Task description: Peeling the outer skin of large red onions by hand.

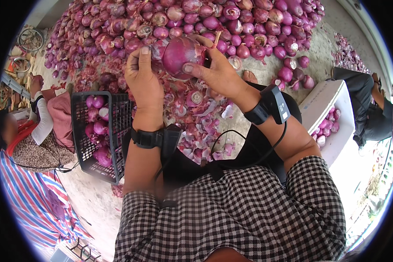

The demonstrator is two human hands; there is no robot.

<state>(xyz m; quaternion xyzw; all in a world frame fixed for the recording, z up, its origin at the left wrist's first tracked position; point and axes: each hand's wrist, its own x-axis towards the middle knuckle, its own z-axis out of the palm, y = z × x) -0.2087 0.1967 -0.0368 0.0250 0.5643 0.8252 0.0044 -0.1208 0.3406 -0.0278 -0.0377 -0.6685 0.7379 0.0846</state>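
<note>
A large red onion [179, 59] is held up in front of the pile, its purple skin glossy. My right hand [220, 72] grips it from the right, thumb across the near side and fingers behind; a thin dry stalk sticks up by these fingers. On the onion's left, my left hand [144, 85] is closed with thumb and fingers pinched at a loose flap of papery onion skin [158, 49]. Just beyond both hands lies a big heap of red onions [214, 22]. Shed skins [201, 135] litter the ground below my hands.
At my left stands a black plastic crate [113, 150] with several onions inside. A white foam box [336, 94] holding onions is on my right. One person [39, 142] sits at the far left, another [373, 115] at the far right. Striped cloth [35, 196] lies lower left.
</note>
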